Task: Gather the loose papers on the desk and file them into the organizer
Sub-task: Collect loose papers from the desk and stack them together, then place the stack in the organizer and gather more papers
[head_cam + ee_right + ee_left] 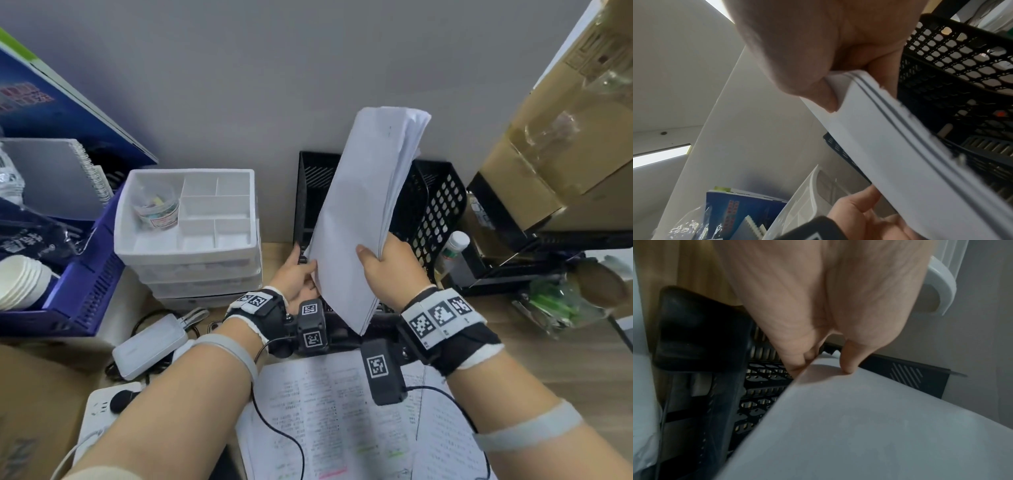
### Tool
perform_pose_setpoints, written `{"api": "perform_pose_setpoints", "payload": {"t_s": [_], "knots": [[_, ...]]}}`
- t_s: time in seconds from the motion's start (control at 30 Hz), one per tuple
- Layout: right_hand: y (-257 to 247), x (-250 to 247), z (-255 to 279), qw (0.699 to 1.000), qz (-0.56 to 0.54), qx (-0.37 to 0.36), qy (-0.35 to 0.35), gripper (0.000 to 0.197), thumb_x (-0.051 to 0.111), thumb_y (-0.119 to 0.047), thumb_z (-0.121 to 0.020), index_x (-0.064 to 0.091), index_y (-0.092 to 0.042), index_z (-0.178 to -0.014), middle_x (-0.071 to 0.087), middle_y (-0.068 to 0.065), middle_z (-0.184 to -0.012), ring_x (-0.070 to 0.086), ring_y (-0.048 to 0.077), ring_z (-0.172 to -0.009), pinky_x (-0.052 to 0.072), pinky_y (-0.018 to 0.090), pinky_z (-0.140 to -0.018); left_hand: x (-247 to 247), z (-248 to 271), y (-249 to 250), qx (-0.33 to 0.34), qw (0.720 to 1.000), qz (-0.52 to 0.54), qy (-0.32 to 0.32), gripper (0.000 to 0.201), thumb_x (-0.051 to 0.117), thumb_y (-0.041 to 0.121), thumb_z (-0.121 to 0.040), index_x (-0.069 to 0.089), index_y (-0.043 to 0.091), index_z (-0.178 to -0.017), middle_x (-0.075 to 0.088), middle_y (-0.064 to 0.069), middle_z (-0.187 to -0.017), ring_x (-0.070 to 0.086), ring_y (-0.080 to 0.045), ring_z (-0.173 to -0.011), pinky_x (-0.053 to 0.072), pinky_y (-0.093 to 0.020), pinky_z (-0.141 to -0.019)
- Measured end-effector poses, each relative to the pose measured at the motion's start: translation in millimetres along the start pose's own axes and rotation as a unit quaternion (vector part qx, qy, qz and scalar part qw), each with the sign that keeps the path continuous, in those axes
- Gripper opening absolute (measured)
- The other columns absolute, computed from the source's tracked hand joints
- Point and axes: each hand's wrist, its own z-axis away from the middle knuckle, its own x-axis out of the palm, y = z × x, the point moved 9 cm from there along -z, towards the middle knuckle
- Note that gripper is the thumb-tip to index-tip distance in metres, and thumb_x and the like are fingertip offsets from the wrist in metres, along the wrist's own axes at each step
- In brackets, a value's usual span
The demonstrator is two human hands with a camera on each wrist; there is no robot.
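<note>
- The stack of papers hides most of the black mesh organizer behind it; which compartment lies beneath cannot be told.
- The right hand has its grip closed on the stack's right edge, thumb in front, fingers behind.
- The left hand pinches the stack's lower left edge between thumb and fingers.
- The stack is held tilted above the wooden bench, against a plain grey wall.
- A printed sheet lies on the bench below the wrists; its small text is unreadable.
- A white drawer unit stands left of the organizer.
</note>
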Motion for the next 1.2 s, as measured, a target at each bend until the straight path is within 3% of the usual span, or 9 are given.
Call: {"api": "perform_pose_setpoints", "payload": {"t_s": [0.1, 0.23, 0.3, 0.4, 0.47, 0.57, 0.7, 1.0, 1.2], "knots": [[-5.1, 2.3, 1.0, 1.000, 0.009, -0.016, -0.007, 0.042, 0.049, -0.024, -0.098, 0.049, -0.015, -0.139, 0.062, 0.009, -0.131, 0.059, 0.031, -0.118, 0.046, 0.035, -0.102, 3.6, -2.2, -1.9, -0.004, 1.000, -0.009, 0.002, 0.071, 0.051, 0.005, -0.101, 0.014, 0.027, -0.158, 0.059, -0.020, -0.139, 0.070, -0.030, -0.096, 0.060, -0.044, -0.066], [-14.7, 4.7, -1.6, 0.998, 0.021, -0.051, -0.026, 0.040, 0.047, -0.025, -0.099, 0.050, -0.018, -0.138, 0.064, 0.005, -0.129, 0.060, 0.027, -0.116, 0.047, 0.034, -0.100, -3.8, -3.6, -2.7, -0.015, 0.998, -0.054, 0.037, 0.040, 0.059, 0.009, -0.097, 0.049, -0.006, -0.133, 0.070, -0.020, -0.087, 0.072, -0.025, -0.055, 0.057, -0.033, -0.048], [-14.6, 12.4, -7.1, 0.996, 0.044, -0.059, -0.056, 0.041, 0.047, -0.027, -0.099, 0.049, -0.020, -0.139, 0.064, 0.003, -0.130, 0.060, 0.027, -0.117, 0.047, 0.040, -0.102, -13.5, -5.9, -1.7, -0.028, 0.995, -0.084, 0.056, 0.048, 0.064, 0.011, -0.094, 0.047, -0.016, -0.130, 0.070, -0.026, -0.095, 0.073, -0.026, -0.055, 0.057, -0.032, -0.051], [-6.2, 20.3, -17.8, 0.995, 0.056, -0.044, -0.072, 0.042, 0.047, -0.029, -0.098, 0.049, -0.019, -0.139, 0.063, 0.004, -0.132, 0.058, 0.028, -0.120, 0.046, 0.042, -0.104, -34.0, -21.1, -7.1, -0.035, 0.996, -0.037, 0.072, 0.095, 0.080, 0.006, -0.073, 0.025, -0.004, -0.150, 0.064, -0.027, -0.125, 0.075, -0.038, -0.087, 0.059, -0.055, -0.083], [1.2, 17.3, -26.5, 0.998, 0.048, -0.023, -0.042, 0.043, 0.047, -0.028, -0.098, 0.049, -0.017, -0.139, 0.062, 0.007, -0.132, 0.057, 0.031, -0.121, 0.045, 0.041, -0.105, -41.2, -37.5, -13.7, -0.042, 0.997, -0.003, 0.060, 0.114, 0.083, 0.003, -0.067, 0.015, 0.010, -0.158, 0.059, -0.025, -0.137, 0.075, -0.037, -0.098, 0.060, -0.054, -0.083], [7.2, 15.0, -34.1, 0.999, 0.032, 0.010, -0.001, 0.042, 0.047, -0.022, -0.099, 0.045, -0.014, -0.140, 0.060, 0.011, -0.133, 0.057, 0.035, -0.120, 0.044, 0.036, -0.102, -21.9, -11.3, 0.1, -0.037, 0.998, 0.024, 0.045, 0.094, 0.072, -0.005, -0.081, 0.018, 0.010, -0.156, 0.062, -0.028, -0.130, 0.076, -0.032, -0.095, 0.062, -0.042, -0.072], [2.3, 33.8, -40.3, 1.000, 0.007, 0.003, 0.009, 0.042, 0.046, -0.021, -0.100, 0.043, -0.013, -0.141, 0.061, 0.017, -0.129, 0.059, 0.037, -0.117, 0.047, 0.041, -0.101, -12.5, 3.7, 6.7, -0.019, 0.998, -0.049, 0.022, 0.072, 0.059, -0.001, -0.096, 0.021, 0.020, -0.154, 0.066, -0.020, -0.106, 0.068, -0.032, -0.095, 0.054, -0.052, -0.096], [5.9, 101.8, -48.2, 0.993, 0.076, 0.001, -0.090, 0.044, 0.042, -0.018, -0.095, 0.037, -0.021, -0.139, 0.062, 0.019, -0.122, 0.060, 0.040, -0.106, 0.051, 0.047, -0.092, -13.4, 20.4, 14.5, 0.020, 0.960, -0.274, -0.055, 0.079, 0.064, 0.015, -0.095, 0.020, 0.036, -0.157, 0.054, -0.006, -0.146, 0.069, -0.027, -0.111, 0.061, -0.044, -0.088], [22.8, 111.1, -47.5, 0.992, 0.061, -0.032, -0.101, 0.050, 0.051, -0.015, -0.092, 0.038, -0.018, -0.141, 0.059, 0.016, -0.124, 0.058, 0.034, -0.113, 0.047, 0.035, -0.094, -19.4, 32.7, 31.1, 0.060, 0.966, -0.250, -0.014, 0.055, 0.060, 0.016, -0.098, 0.039, 0.022, -0.149, 0.066, -0.003, -0.123, 0.068, -0.022, -0.112, 0.058, -0.040, -0.093]]}}
